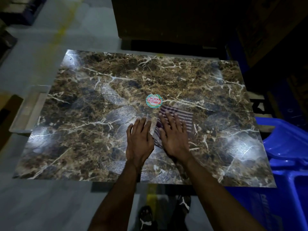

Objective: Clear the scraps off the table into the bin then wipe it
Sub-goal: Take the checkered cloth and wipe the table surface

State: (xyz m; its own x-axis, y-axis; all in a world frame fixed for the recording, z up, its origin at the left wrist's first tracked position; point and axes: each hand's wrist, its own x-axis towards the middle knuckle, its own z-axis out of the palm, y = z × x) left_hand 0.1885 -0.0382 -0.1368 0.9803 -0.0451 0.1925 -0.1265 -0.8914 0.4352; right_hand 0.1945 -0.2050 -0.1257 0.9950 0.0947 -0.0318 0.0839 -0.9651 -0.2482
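Nearest the person, both hands lie flat on the marbled table [103,147], side by side and almost touching. The left hand [139,139] rests straight on the bare surface, its fingers [141,125] extended and only slightly spread, holding nothing. The right hand [173,137] presses down on a striped cloth [183,119], with its fingers [170,120] straight and fanned over the fabric; they pin it with the palm and do not curl round it. The cloth sits just right of the table's middle, bunched under the palm and spread beyond the fingertips.

Wiping appears to be the step in hand, since no loose scraps show on the table (the dim, blurry light could hide small crumbs). To do it well, I judge the right hand should keep even, flat pressure so the cloth does not ride up, work in overlapping passes out to the edges and corners, and let the left hand steady the body without trailing over wiped areas. A round printed sticker [153,100] lies just beyond the cloth; it looks stuck on, and it would likely need passing over, not pushing.

To the right, beside the table, stands a blue plastic bin [286,147]; its contents cannot be made out. At the far left edge a pale tray-like ledge [26,112] shows nothing in it that I can tell.
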